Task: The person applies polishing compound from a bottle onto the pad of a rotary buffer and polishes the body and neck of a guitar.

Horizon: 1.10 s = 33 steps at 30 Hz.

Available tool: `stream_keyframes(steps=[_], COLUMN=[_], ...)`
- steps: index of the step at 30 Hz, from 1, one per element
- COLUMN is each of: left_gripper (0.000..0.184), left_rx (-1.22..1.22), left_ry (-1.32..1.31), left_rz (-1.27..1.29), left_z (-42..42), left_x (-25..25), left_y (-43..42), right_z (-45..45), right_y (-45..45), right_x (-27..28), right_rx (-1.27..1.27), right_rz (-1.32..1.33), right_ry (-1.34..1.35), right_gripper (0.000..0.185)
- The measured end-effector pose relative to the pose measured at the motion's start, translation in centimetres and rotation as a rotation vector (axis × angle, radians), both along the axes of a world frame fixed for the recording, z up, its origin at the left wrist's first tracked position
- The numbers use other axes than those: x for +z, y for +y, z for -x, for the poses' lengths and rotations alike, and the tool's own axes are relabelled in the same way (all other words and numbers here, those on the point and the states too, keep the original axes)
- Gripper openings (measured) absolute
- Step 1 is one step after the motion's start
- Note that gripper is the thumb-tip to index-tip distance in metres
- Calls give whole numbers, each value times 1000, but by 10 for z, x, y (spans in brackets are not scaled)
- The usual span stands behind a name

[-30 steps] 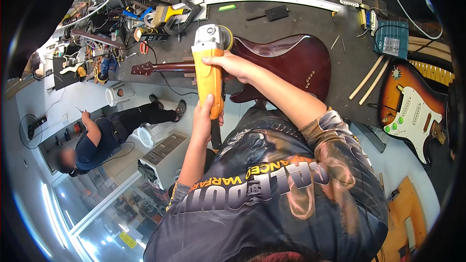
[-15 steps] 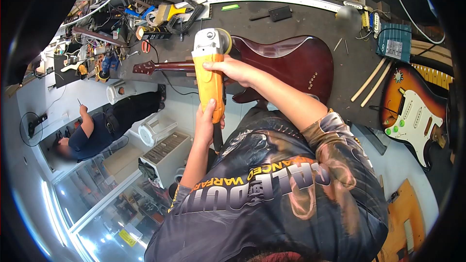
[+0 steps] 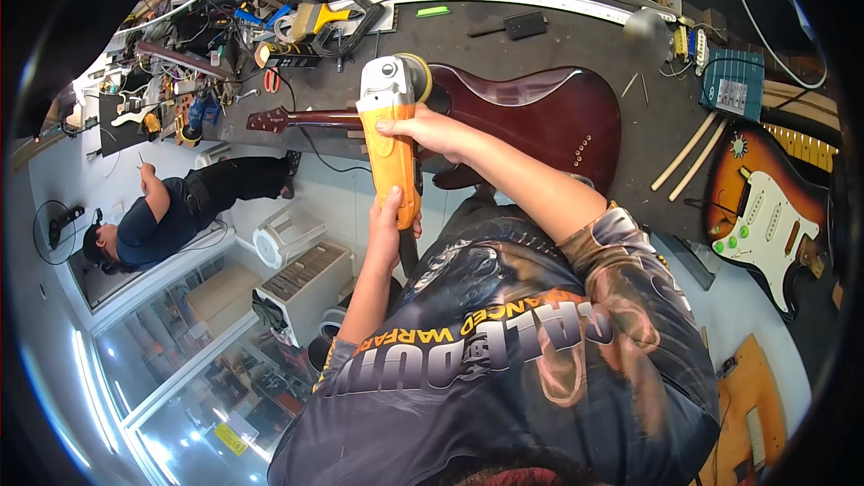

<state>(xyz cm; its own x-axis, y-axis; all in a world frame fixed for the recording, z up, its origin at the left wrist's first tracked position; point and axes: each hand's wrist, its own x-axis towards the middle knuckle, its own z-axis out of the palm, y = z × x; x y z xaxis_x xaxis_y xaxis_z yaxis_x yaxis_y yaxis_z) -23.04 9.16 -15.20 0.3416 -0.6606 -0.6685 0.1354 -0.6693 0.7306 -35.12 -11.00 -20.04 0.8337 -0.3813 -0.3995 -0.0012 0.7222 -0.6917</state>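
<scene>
An orange and silver power polisher (image 3: 389, 135) with a round yellow pad (image 3: 416, 77) is in both my hands. My left hand (image 3: 387, 214) is wrapped around the rear of its orange body. Nearer the head, my right hand (image 3: 432, 131) grips the front of the body, thumb on top. The pad is tilted on edge beside the dark red electric guitar (image 3: 531, 121), which lies face down on the bench; whether they touch I cannot tell. Its neck (image 3: 315, 121) passes behind the polisher to the left.
A sunburst guitar body (image 3: 765, 207) with a white pickguard lies at right, near two wooden dowels (image 3: 688, 157). Brushes, cables and tools clutter the bench's (image 3: 450, 40) back and left. Another person (image 3: 171, 211) is at left, beyond a white stool (image 3: 286, 236).
The polisher and both my hands have shifted slightly right, still in the same grip. The other person's body and raised hand have moved at left.
</scene>
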Motion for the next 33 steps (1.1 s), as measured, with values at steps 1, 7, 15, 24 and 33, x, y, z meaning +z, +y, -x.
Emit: stream_keyframes(steps=[1,7,15,24,33], left_gripper=[55,47,53,47,46], left_rx=[-19,-45,30,-79,192], left_ry=[3,83,28,81,39], left_rz=[1,1,19,32,102], left_z=[0,-1,-2,-2,-4], left_x=[0,-5,-14,-15,-15], left_y=[1,7,6,15,17], right_z=[-1,34,-10,39,-23], right_y=[2,15,5,23,5], right_x=[-5,16,-18,21,2], right_rx=[-28,-161,-9,-182,56], right_rz=[9,-13,71,10,75], right_ry=[-53,-179,-1,-12,18], right_gripper=[70,53,63,49,70])
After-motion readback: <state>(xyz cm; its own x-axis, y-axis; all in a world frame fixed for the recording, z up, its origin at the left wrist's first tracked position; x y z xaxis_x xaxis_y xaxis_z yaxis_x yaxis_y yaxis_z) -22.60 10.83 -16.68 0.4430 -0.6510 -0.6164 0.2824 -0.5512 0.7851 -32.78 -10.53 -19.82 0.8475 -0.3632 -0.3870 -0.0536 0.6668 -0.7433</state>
